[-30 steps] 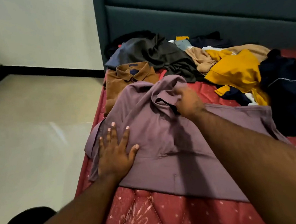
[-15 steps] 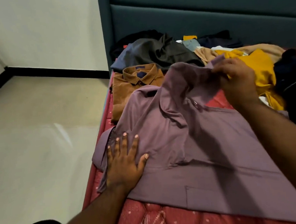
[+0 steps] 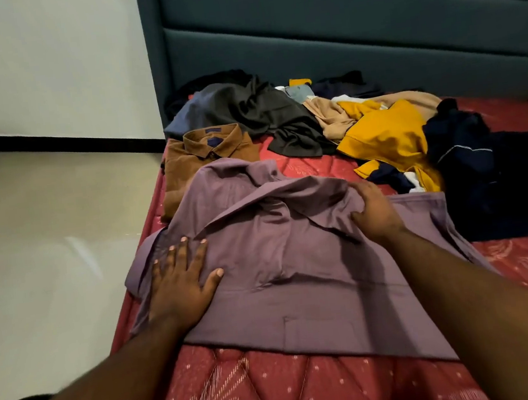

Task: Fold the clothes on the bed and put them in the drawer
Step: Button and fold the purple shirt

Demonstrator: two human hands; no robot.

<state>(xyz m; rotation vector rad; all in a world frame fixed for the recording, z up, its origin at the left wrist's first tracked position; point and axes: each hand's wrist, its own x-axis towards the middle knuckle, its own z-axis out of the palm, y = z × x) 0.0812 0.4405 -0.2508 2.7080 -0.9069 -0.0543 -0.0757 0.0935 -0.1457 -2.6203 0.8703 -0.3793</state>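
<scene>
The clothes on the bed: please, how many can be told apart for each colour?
Mauve shirt, under both hands: 1
Brown shirt: 1
Dark grey garment: 1
Beige garment: 1
Mustard garment: 1
Navy garment: 1
Total: 6 that can be told apart; small pieces behind the heap are unclear.

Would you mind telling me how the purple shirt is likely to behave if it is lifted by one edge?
The purple shirt will probably droop, since it already creases and bunches under the right hand. It looks thin and light, lying nearly flat beneath the left hand. It may slide a little on the red mattress, though I cannot judge its grip.
</scene>
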